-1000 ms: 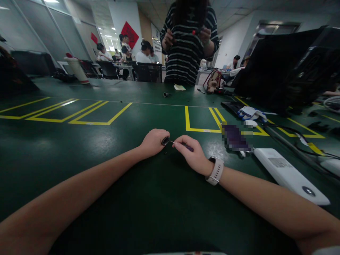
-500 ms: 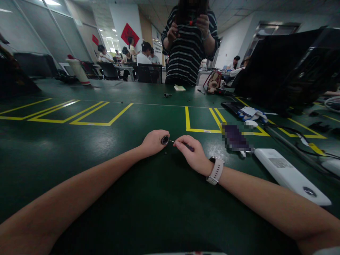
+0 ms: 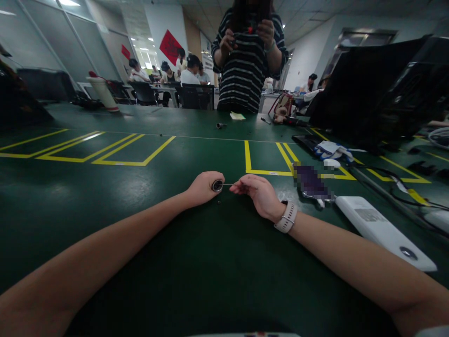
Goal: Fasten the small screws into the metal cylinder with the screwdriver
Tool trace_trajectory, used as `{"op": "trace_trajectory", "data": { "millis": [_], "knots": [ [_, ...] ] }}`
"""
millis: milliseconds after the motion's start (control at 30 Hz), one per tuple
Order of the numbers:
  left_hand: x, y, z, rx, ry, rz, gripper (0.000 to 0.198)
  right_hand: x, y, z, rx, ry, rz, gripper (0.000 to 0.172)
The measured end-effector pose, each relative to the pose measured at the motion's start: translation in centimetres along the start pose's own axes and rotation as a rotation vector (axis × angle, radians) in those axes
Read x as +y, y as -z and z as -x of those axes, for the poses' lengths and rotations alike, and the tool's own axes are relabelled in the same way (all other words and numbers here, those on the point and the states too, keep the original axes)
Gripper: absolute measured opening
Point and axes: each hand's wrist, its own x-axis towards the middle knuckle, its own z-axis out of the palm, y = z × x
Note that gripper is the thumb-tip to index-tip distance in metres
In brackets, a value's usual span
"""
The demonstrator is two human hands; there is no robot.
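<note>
Just left of centre, the left hand (image 3: 203, 188) is closed around a dark tube (image 3: 217, 186), whose round open end, with a pale rim, shows beyond the thumb and faces the right hand (image 3: 258, 193). That hand pinches a thin tool (image 3: 228, 184) at its fingertips, the fingers bent and the palm partly turned into view; the rest of the tool is hidden by the fingers. The thin shaft lies nearly level between the hands, its far end at the mouth of the tube; how deep it goes, I cannot tell. Both hands are low over the green table (image 3: 210, 271), near each other but apart. Just below the tube, a tiny dark part (image 3: 219, 202) lies on the table. A pale watch strap (image 3: 286, 216) circles the right wrist.

Beyond the hands, yellow tape (image 3: 268, 173) marks out boxes on the table. To the right lie a blurred-out phone (image 3: 312, 181), a white slab (image 3: 382, 230) and a white and blue glove (image 3: 333, 150). Farther back are another dark tube-like piece (image 3: 220, 126), a slip of paper (image 3: 237, 115) and, on the left, a tilted-looking cup (image 3: 104, 93). Across the table stands a person in a striped top (image 3: 245, 70), both hands raised.
</note>
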Motion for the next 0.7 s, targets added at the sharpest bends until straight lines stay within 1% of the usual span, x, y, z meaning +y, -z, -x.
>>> {"op": "trace_trajectory", "data": {
  "millis": [167, 467, 567, 700],
  "knots": [
    [0.01, 0.06, -0.03, 0.003, 0.024, 0.091, 0.008, -0.15, -0.27, 0.12, 0.004, 0.003, -0.020, 0.013],
    [-0.43, -0.16, 0.05, 0.008, 0.060, 0.020, 0.004, -0.06, -0.32, 0.25, 0.078, 0.047, -0.036, 0.013],
    [-0.25, -0.13, -0.01, -0.007, 0.053, -0.012, 0.007, -0.02, -0.50, 0.47, 0.079, 0.089, 0.031, 0.013],
    [0.01, -0.11, -0.11, -0.012, 0.042, -0.062, 0.007, 0.01, -0.85, 0.79, 0.029, 0.171, 0.230, 0.014]
  ]
}}
